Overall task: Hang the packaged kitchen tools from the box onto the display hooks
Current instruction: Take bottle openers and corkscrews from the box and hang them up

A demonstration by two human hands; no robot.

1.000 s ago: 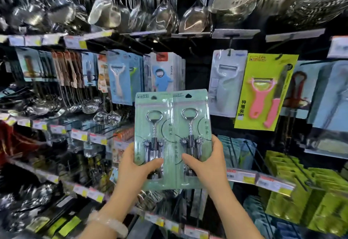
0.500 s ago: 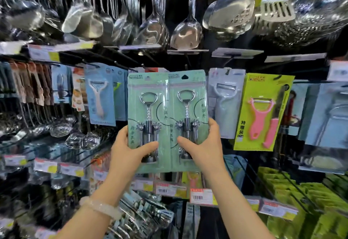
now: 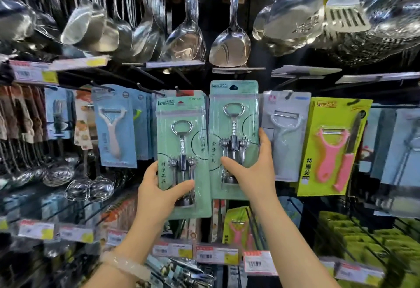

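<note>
Two green blister packs with metal corkscrews are held up in front of the display. My left hand (image 3: 159, 193) grips the lower part of the left corkscrew pack (image 3: 183, 128), thumb across its front. My right hand (image 3: 254, 169) grips the right corkscrew pack (image 3: 234, 115), which is higher than the left one. The hang hole of the right pack shows near its top edge, below a black display hook (image 3: 284, 83). The left pack's top lies by another hook (image 3: 179, 91), in front of hanging packs.
Steel ladles and spatulas (image 3: 229, 44) hang overhead. A blue peeler pack (image 3: 114, 128) hangs left, a grey peeler pack (image 3: 286, 133) and a yellow-green pack with a pink peeler (image 3: 331, 146) right. Price tags (image 3: 216, 254) line the rail below.
Both hands have lifted the packs toward the hook row. The two packs, side by side and level before, have parted, and the right one now sits higher than the left.
</note>
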